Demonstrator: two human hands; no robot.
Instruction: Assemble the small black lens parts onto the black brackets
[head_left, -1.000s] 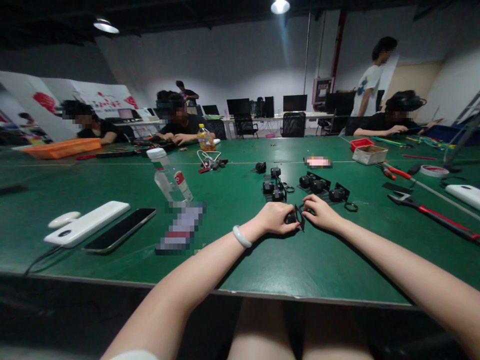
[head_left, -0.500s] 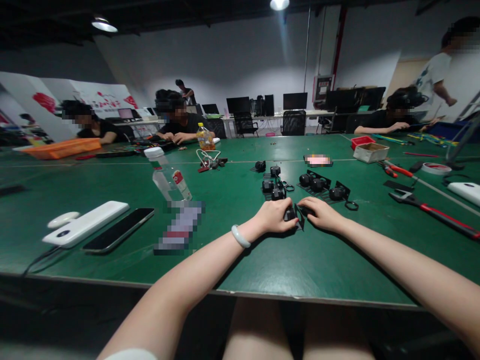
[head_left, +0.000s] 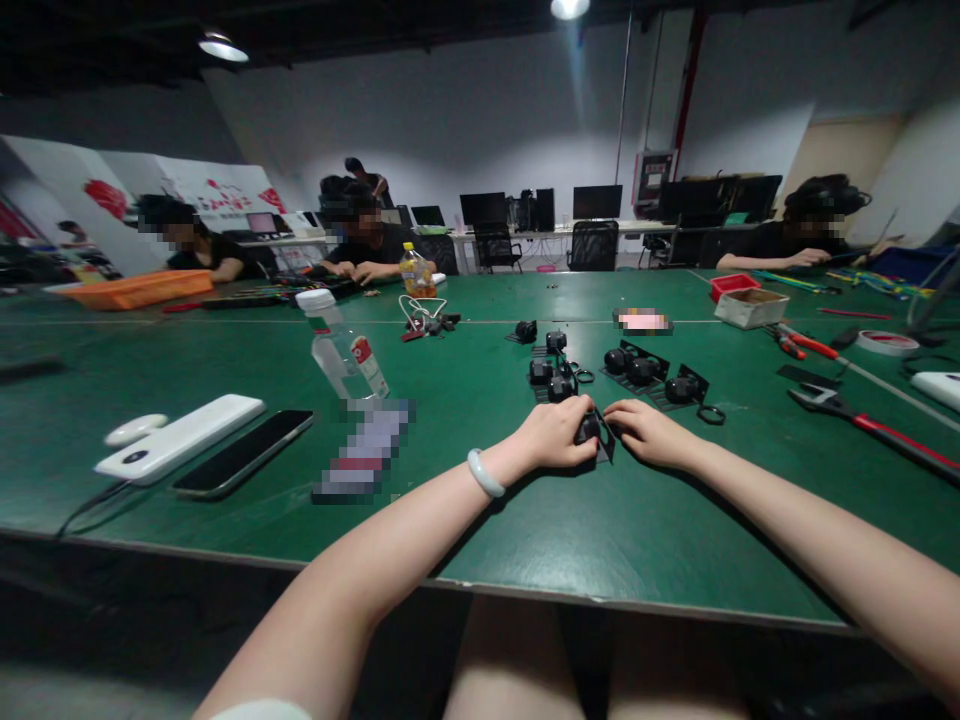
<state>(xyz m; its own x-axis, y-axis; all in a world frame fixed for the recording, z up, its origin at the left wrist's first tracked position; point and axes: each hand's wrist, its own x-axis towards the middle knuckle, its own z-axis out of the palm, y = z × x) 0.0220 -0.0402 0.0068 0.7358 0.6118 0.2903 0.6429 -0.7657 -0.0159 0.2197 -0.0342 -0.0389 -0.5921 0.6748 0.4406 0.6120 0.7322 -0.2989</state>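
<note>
The left hand (head_left: pixel 556 434) holds a black part (head_left: pixel 589 431), right hand (head_left: pixel 651 435) close by

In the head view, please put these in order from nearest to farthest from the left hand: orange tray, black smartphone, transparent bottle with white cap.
From the left hand:
1. Transparent bottle, to its left and slightly farther back.
2. Black smartphone, farther left, near the table's front edge.
3. Orange tray, far left, well behind the phone.
</note>
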